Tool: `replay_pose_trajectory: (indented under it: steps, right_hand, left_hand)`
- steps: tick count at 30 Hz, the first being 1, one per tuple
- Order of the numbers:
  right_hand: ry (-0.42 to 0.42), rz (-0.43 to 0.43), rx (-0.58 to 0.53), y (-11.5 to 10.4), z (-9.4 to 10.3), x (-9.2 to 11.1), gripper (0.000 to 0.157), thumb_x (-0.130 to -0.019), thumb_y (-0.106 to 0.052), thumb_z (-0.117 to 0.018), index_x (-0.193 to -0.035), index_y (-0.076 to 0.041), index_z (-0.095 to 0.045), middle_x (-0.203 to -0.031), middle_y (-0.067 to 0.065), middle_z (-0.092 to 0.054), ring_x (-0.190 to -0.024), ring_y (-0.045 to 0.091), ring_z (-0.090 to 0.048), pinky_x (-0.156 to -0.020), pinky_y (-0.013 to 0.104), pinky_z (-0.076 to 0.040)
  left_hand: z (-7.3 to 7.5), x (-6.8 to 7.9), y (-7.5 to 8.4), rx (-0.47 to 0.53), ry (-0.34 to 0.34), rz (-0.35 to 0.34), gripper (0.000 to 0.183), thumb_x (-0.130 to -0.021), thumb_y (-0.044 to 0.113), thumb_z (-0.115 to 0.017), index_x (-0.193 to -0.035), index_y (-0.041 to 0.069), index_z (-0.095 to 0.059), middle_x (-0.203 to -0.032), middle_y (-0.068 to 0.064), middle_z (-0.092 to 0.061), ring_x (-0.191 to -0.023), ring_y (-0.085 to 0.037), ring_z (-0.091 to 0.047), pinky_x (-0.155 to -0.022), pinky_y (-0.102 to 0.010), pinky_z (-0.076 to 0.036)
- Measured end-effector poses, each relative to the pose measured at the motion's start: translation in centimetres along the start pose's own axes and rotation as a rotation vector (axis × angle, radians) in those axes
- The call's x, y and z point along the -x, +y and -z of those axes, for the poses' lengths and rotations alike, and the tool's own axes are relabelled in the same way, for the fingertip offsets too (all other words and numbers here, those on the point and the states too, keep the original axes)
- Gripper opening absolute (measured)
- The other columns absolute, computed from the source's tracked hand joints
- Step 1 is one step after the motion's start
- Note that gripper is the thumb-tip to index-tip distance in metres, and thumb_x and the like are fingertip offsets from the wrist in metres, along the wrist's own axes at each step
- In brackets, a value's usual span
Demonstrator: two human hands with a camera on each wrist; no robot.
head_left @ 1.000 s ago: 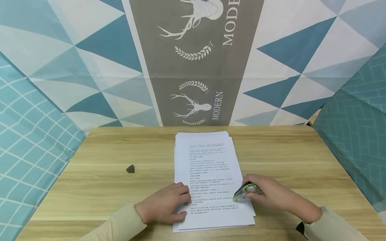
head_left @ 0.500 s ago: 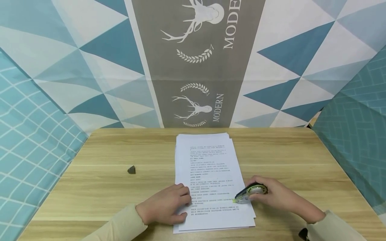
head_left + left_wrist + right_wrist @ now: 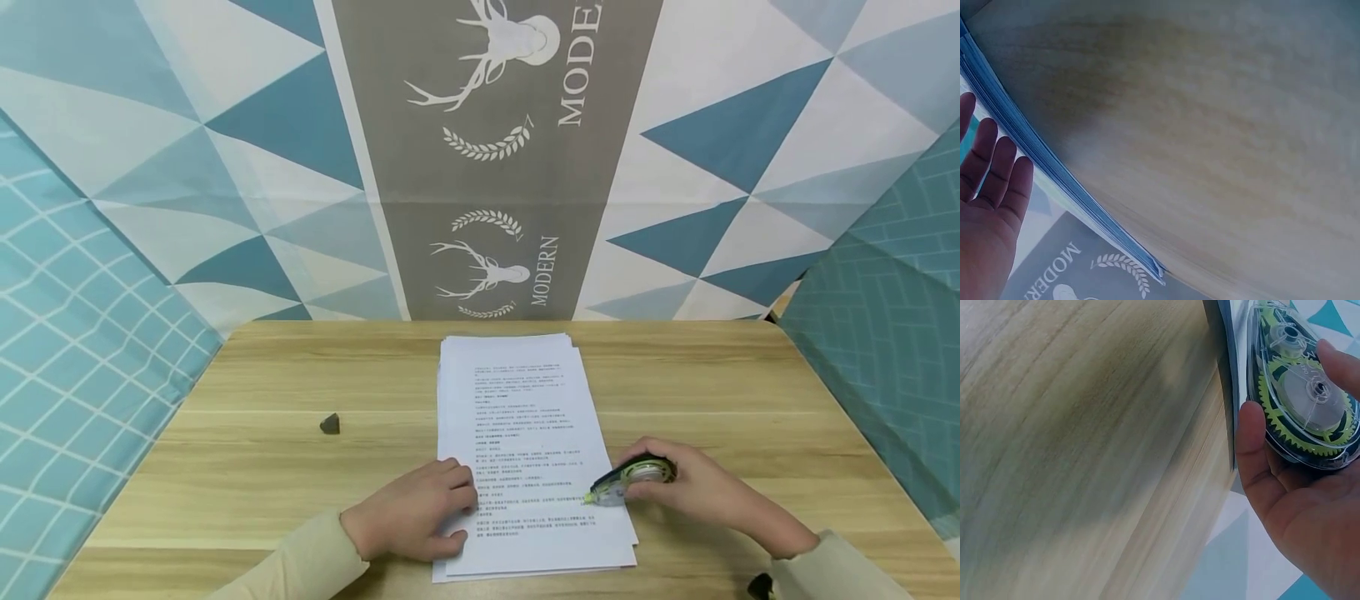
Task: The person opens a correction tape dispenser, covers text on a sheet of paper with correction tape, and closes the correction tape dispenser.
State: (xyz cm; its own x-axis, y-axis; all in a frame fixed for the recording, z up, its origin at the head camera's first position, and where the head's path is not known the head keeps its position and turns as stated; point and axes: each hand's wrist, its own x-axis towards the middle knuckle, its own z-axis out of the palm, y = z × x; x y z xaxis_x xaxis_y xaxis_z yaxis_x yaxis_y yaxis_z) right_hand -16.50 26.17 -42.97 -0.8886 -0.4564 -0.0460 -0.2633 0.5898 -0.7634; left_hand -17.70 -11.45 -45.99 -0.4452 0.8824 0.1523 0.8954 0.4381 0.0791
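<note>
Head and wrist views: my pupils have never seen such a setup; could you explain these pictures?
No machine here: a person works bare-handed. One camera on the head looks forward and down; one on each wrist watches that side's work. On the wooden table lie a stack of printed paper and a small dark object. The left hand rests on the stack's left edge; the right hand holds what looks like a correction tape, its tip at the text.

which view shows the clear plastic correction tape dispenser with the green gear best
The right wrist view: the clear plastic dispenser is large there, its inner parts clearly visible. The head view shows it smaller, in the right hand, its tip over the white printed paper stack. The left wrist view lacks it.
</note>
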Motion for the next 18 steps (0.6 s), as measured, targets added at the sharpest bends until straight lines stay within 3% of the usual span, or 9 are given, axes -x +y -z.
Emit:
replay_pose_trajectory:
  steps: [15, 18]
  right_hand:
    - [0.059, -0.093, -0.144, -1.0, -0.3, -0.5, 0.042, -0.083, -0.029, -0.069, -0.116, -0.006, -0.056, -0.109, 0.014, -0.059, -0.083, 0.01, -0.056, -0.064, 0.025, -0.05]
    - [0.072, -0.122, -0.17, -1.2, -0.5, -0.6, 0.043, -0.083, -0.028, -0.069, -0.117, -0.006, -0.056, -0.106, 0.014, -0.059, -0.08, 0.01, -0.056, -0.06, 0.028, -0.052]
  left_hand:
    - [0.5, 0.3, 0.2, 0.061, 0.017, 0.04, 0.018, -0.078, 0.032, -0.065, -0.092, 0.021, -0.06, -0.09, 0.012, -0.051, -0.083, -0.004, -0.043, -0.076, -0.017, -0.04]
    - [0.9, 0.5, 0.2, 0.076, 0.038, 0.075, 0.017, -0.079, 0.031, -0.064, -0.092, 0.021, -0.06, -0.091, 0.012, -0.052, -0.083, -0.004, -0.044, -0.078, -0.018, -0.041]
